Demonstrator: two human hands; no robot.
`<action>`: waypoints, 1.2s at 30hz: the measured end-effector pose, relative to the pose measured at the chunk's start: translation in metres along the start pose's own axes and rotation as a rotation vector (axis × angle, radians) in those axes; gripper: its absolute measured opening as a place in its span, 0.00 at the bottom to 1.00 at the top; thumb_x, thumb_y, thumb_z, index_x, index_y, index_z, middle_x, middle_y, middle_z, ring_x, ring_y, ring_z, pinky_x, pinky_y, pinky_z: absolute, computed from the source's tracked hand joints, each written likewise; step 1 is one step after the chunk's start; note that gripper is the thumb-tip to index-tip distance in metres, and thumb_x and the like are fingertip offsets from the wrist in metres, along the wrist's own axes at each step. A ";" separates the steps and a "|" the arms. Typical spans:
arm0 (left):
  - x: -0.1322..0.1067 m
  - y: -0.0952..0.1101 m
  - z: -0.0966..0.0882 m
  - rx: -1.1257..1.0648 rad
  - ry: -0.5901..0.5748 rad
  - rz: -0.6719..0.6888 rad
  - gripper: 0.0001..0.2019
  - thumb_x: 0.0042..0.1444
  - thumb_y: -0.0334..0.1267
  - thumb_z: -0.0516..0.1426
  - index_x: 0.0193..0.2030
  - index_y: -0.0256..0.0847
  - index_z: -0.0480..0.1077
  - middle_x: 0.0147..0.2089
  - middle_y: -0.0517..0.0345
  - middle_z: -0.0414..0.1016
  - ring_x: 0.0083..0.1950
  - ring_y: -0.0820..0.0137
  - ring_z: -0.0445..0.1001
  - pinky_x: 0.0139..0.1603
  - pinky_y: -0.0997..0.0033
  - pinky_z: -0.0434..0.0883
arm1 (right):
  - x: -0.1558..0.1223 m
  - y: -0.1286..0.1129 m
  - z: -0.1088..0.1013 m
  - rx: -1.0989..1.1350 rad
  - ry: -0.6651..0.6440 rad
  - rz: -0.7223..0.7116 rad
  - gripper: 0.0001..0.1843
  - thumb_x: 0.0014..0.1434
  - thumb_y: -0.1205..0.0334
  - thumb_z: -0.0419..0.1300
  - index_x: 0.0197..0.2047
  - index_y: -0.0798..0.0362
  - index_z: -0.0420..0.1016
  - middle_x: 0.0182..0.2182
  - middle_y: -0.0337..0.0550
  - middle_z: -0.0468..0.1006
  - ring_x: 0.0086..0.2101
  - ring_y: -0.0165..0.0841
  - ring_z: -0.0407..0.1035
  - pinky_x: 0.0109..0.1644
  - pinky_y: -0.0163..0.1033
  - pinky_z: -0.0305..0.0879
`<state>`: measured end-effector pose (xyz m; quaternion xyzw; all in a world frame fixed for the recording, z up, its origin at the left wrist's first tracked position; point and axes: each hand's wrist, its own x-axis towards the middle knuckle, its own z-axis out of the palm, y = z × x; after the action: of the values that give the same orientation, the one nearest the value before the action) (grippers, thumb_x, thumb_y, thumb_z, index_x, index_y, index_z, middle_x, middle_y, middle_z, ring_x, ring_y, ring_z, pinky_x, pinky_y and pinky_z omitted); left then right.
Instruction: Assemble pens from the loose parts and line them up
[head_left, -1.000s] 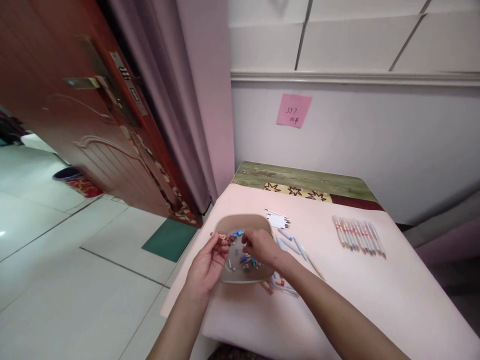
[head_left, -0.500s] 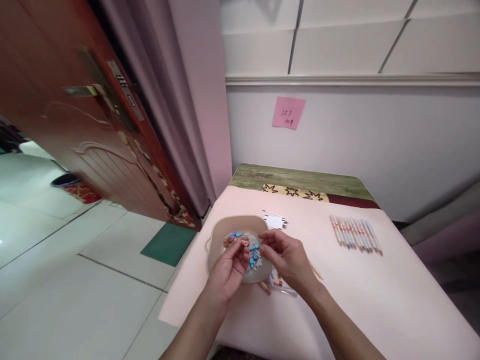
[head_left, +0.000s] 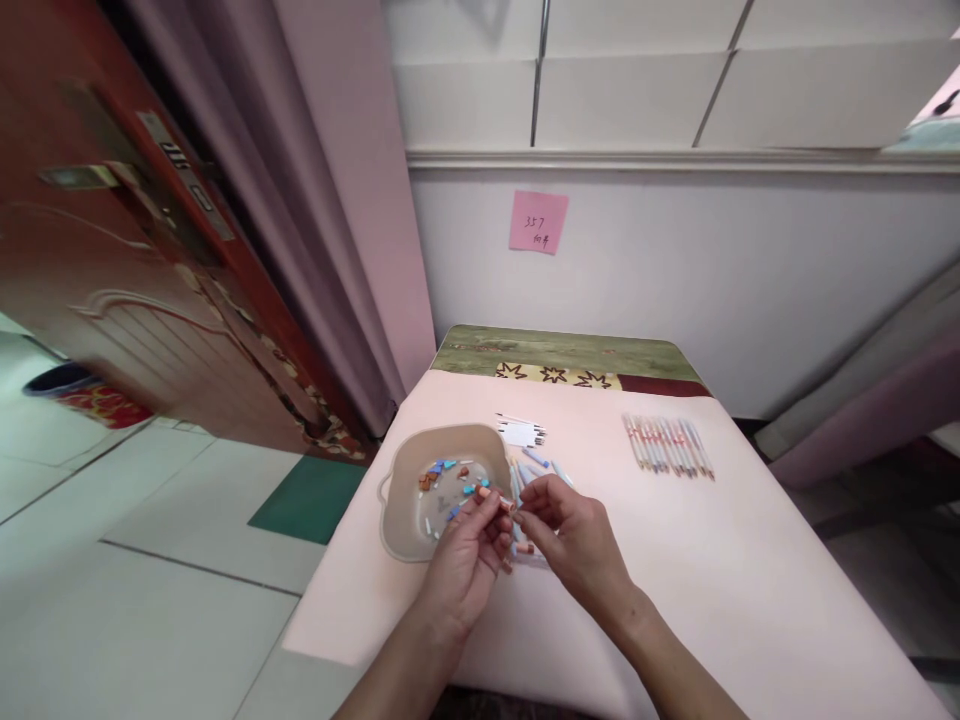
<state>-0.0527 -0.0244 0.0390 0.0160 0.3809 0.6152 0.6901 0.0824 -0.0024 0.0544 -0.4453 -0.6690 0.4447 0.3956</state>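
My left hand (head_left: 471, 550) pinches a small orange-pink pen part (head_left: 495, 496) between thumb and fingers, over the right side of a beige plastic basin (head_left: 390, 515). Close against the part's right end, the thumb and fingertips of my right hand (head_left: 576, 525) are pressed together; what they hold is too small to tell. Inside the basin lie small blue, turquoise, brown and white pen pieces (head_left: 431, 478). Several pale blue and orange pen barrels (head_left: 536, 457) lie loose beside the basin, partly hidden behind my hands.
White pen refills with dark tips (head_left: 521, 432) lie behind the basin. A row of assembled-looking pens (head_left: 667, 446) rests at the right of the pink-covered table (head_left: 675, 580). A pink note (head_left: 538, 222) hangs on the wall. A wooden door (head_left: 150, 300) stands at the left.
My view has turned to the right. My hands have moved from over the basin's middle to its right edge, and the fingertips of both have come closer together.
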 end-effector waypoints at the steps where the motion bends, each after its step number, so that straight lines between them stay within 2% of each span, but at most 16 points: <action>1: -0.002 -0.005 0.001 -0.001 -0.004 -0.007 0.05 0.53 0.26 0.61 0.35 0.36 0.70 0.29 0.59 0.74 0.24 0.78 0.72 0.22 0.83 0.70 | -0.004 0.000 -0.002 -0.009 -0.001 0.003 0.02 0.56 0.63 0.60 0.35 0.51 0.71 0.27 0.38 0.79 0.27 0.29 0.74 0.31 0.32 0.70; 5: -0.012 -0.027 -0.001 -0.001 0.003 -0.080 0.07 0.51 0.27 0.63 0.35 0.36 0.70 0.29 0.59 0.74 0.23 0.79 0.71 0.22 0.83 0.70 | -0.024 0.007 -0.015 0.011 -0.001 0.053 0.03 0.56 0.63 0.62 0.35 0.51 0.72 0.27 0.37 0.79 0.27 0.29 0.74 0.32 0.32 0.69; 9: -0.019 -0.051 -0.007 0.044 -0.006 -0.155 0.10 0.49 0.28 0.64 0.38 0.37 0.71 0.29 0.60 0.73 0.22 0.80 0.70 0.20 0.84 0.67 | -0.044 0.026 -0.029 0.092 -0.010 0.178 0.08 0.53 0.58 0.65 0.32 0.52 0.71 0.24 0.36 0.75 0.25 0.28 0.70 0.29 0.31 0.66; 14: -0.020 -0.080 -0.016 0.080 0.056 -0.281 0.05 0.52 0.29 0.63 0.34 0.35 0.70 0.25 0.59 0.71 0.21 0.80 0.69 0.17 0.84 0.65 | -0.061 0.059 -0.041 0.178 -0.074 0.301 0.17 0.47 0.52 0.70 0.31 0.54 0.71 0.21 0.33 0.71 0.24 0.27 0.65 0.26 0.30 0.61; 17: -0.017 -0.090 -0.022 0.074 0.080 -0.368 0.04 0.55 0.31 0.61 0.32 0.33 0.70 0.24 0.58 0.71 0.20 0.80 0.67 0.17 0.84 0.64 | -0.066 0.071 -0.045 0.194 -0.124 0.331 0.18 0.46 0.50 0.70 0.31 0.54 0.71 0.21 0.33 0.69 0.23 0.26 0.64 0.25 0.29 0.59; 19: -0.013 -0.089 -0.025 0.070 0.095 -0.390 0.04 0.56 0.30 0.59 0.32 0.32 0.70 0.25 0.57 0.72 0.19 0.80 0.67 0.16 0.84 0.64 | -0.065 0.075 -0.050 0.175 -0.117 0.324 0.17 0.50 0.49 0.67 0.31 0.54 0.71 0.20 0.33 0.69 0.22 0.26 0.63 0.25 0.30 0.60; 21: -0.008 -0.083 -0.025 0.073 0.098 -0.375 0.03 0.58 0.29 0.58 0.33 0.32 0.69 0.26 0.56 0.73 0.19 0.80 0.68 0.16 0.84 0.64 | -0.061 0.078 -0.057 0.052 -0.022 0.290 0.16 0.56 0.48 0.61 0.30 0.54 0.71 0.21 0.34 0.70 0.22 0.27 0.64 0.26 0.31 0.60; 25: 0.005 -0.061 -0.019 0.060 0.050 -0.314 0.02 0.59 0.28 0.55 0.37 0.33 0.70 0.28 0.56 0.73 0.20 0.80 0.68 0.16 0.84 0.64 | -0.051 0.091 -0.074 -0.442 0.198 0.228 0.13 0.59 0.52 0.56 0.29 0.51 0.73 0.22 0.36 0.73 0.24 0.31 0.66 0.29 0.34 0.59; 27: 0.012 -0.051 -0.017 0.040 0.020 -0.310 0.04 0.60 0.27 0.54 0.39 0.32 0.70 0.29 0.55 0.73 0.20 0.80 0.68 0.17 0.85 0.65 | -0.048 0.099 -0.079 -0.585 0.224 0.250 0.12 0.59 0.54 0.55 0.29 0.49 0.74 0.23 0.37 0.74 0.25 0.32 0.67 0.30 0.35 0.58; 30: 0.021 -0.040 -0.017 0.007 0.015 -0.306 0.05 0.60 0.26 0.53 0.36 0.32 0.70 0.29 0.54 0.73 0.21 0.80 0.68 0.16 0.85 0.65 | -0.043 0.109 -0.079 -0.659 0.243 0.314 0.12 0.60 0.54 0.54 0.31 0.49 0.74 0.27 0.38 0.76 0.27 0.32 0.69 0.31 0.35 0.58; 33: 0.024 -0.035 -0.018 -0.004 0.046 -0.268 0.07 0.60 0.26 0.53 0.31 0.32 0.69 0.28 0.53 0.73 0.21 0.80 0.68 0.16 0.85 0.65 | -0.035 0.117 -0.072 -0.715 0.239 0.360 0.11 0.59 0.53 0.55 0.36 0.50 0.74 0.32 0.39 0.77 0.31 0.32 0.70 0.32 0.34 0.57; 36: 0.020 -0.036 -0.018 0.017 0.049 -0.244 0.07 0.60 0.27 0.53 0.32 0.31 0.70 0.29 0.53 0.73 0.21 0.80 0.68 0.16 0.85 0.65 | -0.024 0.123 -0.063 -0.792 0.229 0.369 0.10 0.58 0.53 0.57 0.38 0.50 0.74 0.34 0.40 0.76 0.34 0.33 0.70 0.32 0.34 0.56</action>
<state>-0.0333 -0.0236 -0.0018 -0.0397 0.4020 0.5235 0.7502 0.1778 0.0158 -0.0464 -0.7205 -0.6490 0.1654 0.1801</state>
